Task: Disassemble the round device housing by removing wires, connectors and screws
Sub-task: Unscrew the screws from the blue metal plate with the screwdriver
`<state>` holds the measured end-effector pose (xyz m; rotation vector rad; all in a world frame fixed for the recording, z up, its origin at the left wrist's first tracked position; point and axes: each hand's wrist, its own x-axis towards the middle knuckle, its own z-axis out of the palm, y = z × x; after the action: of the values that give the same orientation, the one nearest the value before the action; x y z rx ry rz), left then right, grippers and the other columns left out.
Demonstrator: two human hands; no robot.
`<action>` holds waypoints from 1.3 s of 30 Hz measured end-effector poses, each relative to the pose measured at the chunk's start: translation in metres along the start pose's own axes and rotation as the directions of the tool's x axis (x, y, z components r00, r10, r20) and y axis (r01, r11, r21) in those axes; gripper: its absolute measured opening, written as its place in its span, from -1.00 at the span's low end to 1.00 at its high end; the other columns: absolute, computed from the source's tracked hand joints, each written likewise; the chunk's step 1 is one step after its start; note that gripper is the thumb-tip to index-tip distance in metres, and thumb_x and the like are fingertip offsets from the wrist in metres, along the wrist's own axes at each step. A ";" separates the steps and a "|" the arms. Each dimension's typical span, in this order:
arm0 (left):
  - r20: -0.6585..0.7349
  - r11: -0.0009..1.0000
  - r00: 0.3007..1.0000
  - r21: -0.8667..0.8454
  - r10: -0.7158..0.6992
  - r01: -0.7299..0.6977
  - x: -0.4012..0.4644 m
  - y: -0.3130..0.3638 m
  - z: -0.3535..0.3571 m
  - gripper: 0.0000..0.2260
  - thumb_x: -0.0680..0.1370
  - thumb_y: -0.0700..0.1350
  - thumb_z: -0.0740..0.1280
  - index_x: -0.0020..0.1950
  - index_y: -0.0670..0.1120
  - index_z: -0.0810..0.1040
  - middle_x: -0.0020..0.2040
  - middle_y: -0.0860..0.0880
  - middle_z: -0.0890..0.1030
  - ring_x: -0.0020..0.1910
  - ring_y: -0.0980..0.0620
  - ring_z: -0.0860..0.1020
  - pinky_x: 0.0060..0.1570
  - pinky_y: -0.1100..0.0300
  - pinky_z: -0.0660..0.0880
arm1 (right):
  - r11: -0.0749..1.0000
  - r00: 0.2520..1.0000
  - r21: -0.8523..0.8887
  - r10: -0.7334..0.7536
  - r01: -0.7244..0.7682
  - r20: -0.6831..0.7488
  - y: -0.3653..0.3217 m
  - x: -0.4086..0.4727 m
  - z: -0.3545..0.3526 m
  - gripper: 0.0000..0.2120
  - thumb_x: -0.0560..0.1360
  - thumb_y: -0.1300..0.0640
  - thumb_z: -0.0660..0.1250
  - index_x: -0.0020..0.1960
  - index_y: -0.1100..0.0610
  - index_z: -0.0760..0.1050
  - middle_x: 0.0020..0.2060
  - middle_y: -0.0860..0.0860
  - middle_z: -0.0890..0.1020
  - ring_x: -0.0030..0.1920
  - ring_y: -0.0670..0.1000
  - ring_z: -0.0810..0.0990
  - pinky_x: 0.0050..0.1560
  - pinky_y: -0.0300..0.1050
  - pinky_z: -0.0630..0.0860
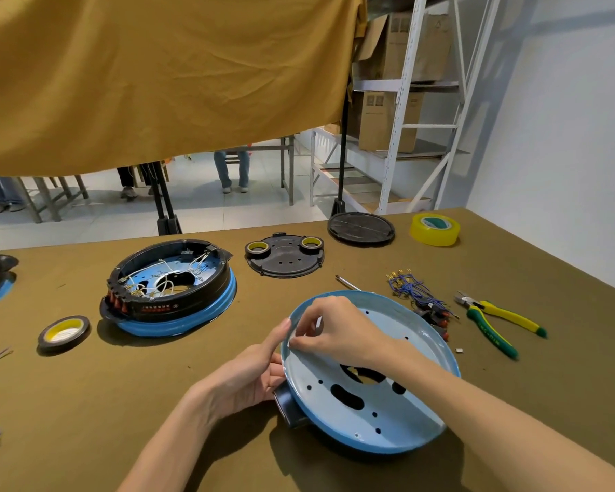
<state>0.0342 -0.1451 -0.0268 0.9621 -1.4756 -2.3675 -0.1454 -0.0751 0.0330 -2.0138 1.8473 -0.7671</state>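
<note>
Centrally, the stripped blue housing pan (398, 417) lies tilted on the olive-covered table (157, 403), its left rim raised toward the person so that the inner wall can be reached. The left hand (249, 378) cups the pan from outside, thumb up along the rim and fingers hidden behind the wall near a black side handle (287, 406), apparently to steady the tilt. The right hand (338, 332) reaches over the rim with fingertips bunched in a pinch against the inner edge (what it pinches is too small to tell; a small fastener or a scrap of tape is a fair guess). Removed parts are laid out beyond it: a bundle of blue wires with brass terminals (410, 289), yellow-and-green side cutters (494, 321) and a screwdriver shaft (347, 283), all within easy reach of the right hand. A second housing, still wired (171, 289), waits at left, with two black cover plates (284, 257) (361, 229) and rolls of tape (64, 332) (435, 229) set aside nearby.
</note>
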 end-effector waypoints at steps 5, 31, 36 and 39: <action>0.008 1.000 1.000 0.012 0.009 -0.009 0.005 -0.004 -0.003 -0.41 0.35 0.46 0.45 -0.25 -0.10 0.70 -0.38 -0.04 0.59 -0.41 0.06 0.57 -0.29 0.23 0.56 | 0.996 0.997 -0.053 -0.077 0.078 0.022 0.000 -0.001 0.004 -0.89 0.57 0.04 0.42 -0.01 0.05 0.70 -0.11 -0.10 0.65 -0.12 -0.10 0.57 -0.06 -0.04 0.57; -0.094 1.000 0.996 -0.018 -0.003 0.002 0.014 -0.007 -0.001 -0.19 0.27 0.42 0.54 0.12 -0.28 0.60 -0.08 -0.21 0.73 -0.18 -0.05 0.72 -0.23 0.19 0.64 | 0.981 0.996 -0.196 0.023 -0.005 0.090 -0.003 0.005 0.004 -0.76 0.59 0.00 0.39 -0.08 0.16 0.67 -0.16 0.05 0.64 -0.16 0.07 0.61 -0.11 0.09 0.61; -0.110 1.000 0.994 -0.022 0.000 -0.002 0.010 -0.004 0.004 -0.22 0.24 0.42 0.55 0.01 -0.27 0.57 -0.22 -0.13 0.64 -0.34 0.04 0.62 -0.31 0.25 0.58 | 0.970 0.986 -0.239 -0.010 0.050 0.164 -0.005 0.011 0.004 -0.82 0.62 0.12 0.33 0.01 0.19 0.66 -0.12 0.10 0.69 -0.13 0.12 0.62 -0.07 0.10 0.60; -0.121 0.999 0.992 -0.021 0.026 -0.029 0.010 -0.004 0.005 -0.29 0.29 0.41 0.53 -0.03 -0.24 0.58 -0.25 -0.12 0.62 -0.37 0.04 0.60 -0.35 0.26 0.57 | 0.959 0.980 -0.265 -0.046 0.097 0.194 -0.002 0.010 0.005 -0.84 0.64 0.17 0.28 0.00 0.18 0.62 -0.08 0.10 0.67 -0.09 0.10 0.60 -0.06 0.03 0.56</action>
<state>0.0245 -0.1440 -0.0333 1.0524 -1.4058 -2.2591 -0.1410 -0.0854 0.0315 -2.2438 1.8638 -0.3384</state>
